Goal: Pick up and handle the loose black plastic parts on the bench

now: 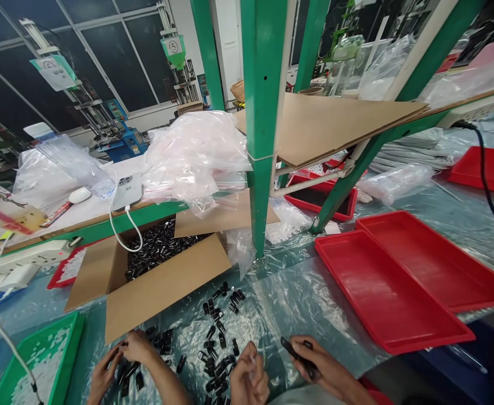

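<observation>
My left hand (249, 378) is curled into a fist at the bottom edge, with a thin pale piece (253, 356) sticking out of it. It sits just right of a scatter of small black plastic parts (219, 332) on the plastic-covered table. My right hand (320, 365) grips a black part (294, 349) by one end, clear of the table. Another person's two hands (120, 360) work in a second heap of black parts (160, 337) at the lower left.
An open cardboard box (154, 281) full of black parts stands behind the heaps. A green tray (40, 360) of white pieces is at the lower left. Two empty red trays (398, 281) lie right. A green frame post (261, 140) rises in the middle, clear bags (191, 152) behind it.
</observation>
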Demonstrator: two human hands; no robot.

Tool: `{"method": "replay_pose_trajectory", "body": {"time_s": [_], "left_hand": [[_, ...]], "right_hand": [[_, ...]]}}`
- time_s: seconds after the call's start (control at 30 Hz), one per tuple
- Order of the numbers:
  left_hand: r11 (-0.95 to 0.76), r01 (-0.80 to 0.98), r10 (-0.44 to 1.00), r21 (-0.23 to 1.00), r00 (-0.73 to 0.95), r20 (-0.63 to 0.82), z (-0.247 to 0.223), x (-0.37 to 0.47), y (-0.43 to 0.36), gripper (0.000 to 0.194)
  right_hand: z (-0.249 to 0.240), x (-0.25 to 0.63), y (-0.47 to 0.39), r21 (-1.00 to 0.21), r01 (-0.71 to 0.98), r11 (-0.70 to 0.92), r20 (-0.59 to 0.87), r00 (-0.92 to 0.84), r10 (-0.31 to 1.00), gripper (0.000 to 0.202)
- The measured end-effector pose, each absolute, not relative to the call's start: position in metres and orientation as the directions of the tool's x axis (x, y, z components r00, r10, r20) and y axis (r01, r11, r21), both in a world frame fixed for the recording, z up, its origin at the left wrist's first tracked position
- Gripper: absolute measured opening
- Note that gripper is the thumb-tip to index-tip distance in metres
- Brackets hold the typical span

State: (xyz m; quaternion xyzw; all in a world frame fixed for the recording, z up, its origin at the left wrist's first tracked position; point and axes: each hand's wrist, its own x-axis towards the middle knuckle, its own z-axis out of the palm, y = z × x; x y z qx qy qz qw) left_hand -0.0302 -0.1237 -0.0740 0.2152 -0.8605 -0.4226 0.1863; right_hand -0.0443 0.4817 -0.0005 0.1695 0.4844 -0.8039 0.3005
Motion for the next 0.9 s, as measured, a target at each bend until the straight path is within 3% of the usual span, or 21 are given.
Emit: {"method": "replay_pose_trajectory", "body": {"time_s": [0.23,0.47,0.63,0.8,0.9], "left_hand": [[0.561,-0.299,-0.546,0.772,-0.834,0.073,-0.066,-0.042,-0.141,0.063],[0.737,-0.203,-0.384,0.645,-0.911,0.152,-0.088,-0.045,-0.166,0.069],[0.745,-0.189,-0.367,0.640,-0.917,0.156,-0.095,-0.049,-0.176,0.066],[0.766,-0.247,-0.416,0.593,-0.894,0.165,-0.083,-0.051,-0.174,0.067],[0.787,-0.244,-0.375,0.567,-0.918,0.126,-0.082,-0.050,-0.178,0.060]], "right_hand": [[0.011,-0.055,0.499,-0.714,0.516,-0.472,-0.419,-0.856,-0.302,0.050],[0.027,-0.059,0.496,-0.676,0.541,-0.501,-0.325,-0.829,-0.455,0.046],[0.030,-0.054,0.483,-0.623,0.542,-0.564,-0.312,-0.834,-0.456,0.054],[0.018,-0.052,0.479,-0.564,0.550,-0.616,-0.330,-0.834,-0.442,0.040],[0.016,-0.053,0.483,-0.540,0.575,-0.614,-0.387,-0.818,-0.425,0.025]]}}
